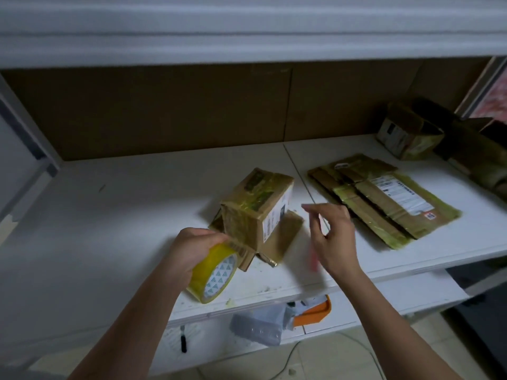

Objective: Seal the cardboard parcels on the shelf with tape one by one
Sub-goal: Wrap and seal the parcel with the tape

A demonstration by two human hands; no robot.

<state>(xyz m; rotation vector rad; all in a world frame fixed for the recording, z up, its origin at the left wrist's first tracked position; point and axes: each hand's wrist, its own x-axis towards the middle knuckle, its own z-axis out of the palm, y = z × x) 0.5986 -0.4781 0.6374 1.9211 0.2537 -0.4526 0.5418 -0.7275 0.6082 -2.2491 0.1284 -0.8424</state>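
A small cardboard parcel, wrapped in old yellowish tape and with a white label on its right side, stands on the white shelf with its bottom flaps spread out. My left hand grips a roll of yellow tape against the parcel's near left corner. Just right of the parcel, my right hand hovers with its forefinger stretched toward the box. It holds a thin pink tool, which is blurred by motion.
Flattened cardboard boxes lie to the right on the shelf. Another open box stands at the back right beside more dark cardboard. On the lower shelf lie a grey plastic bag, an orange object and a black tool.
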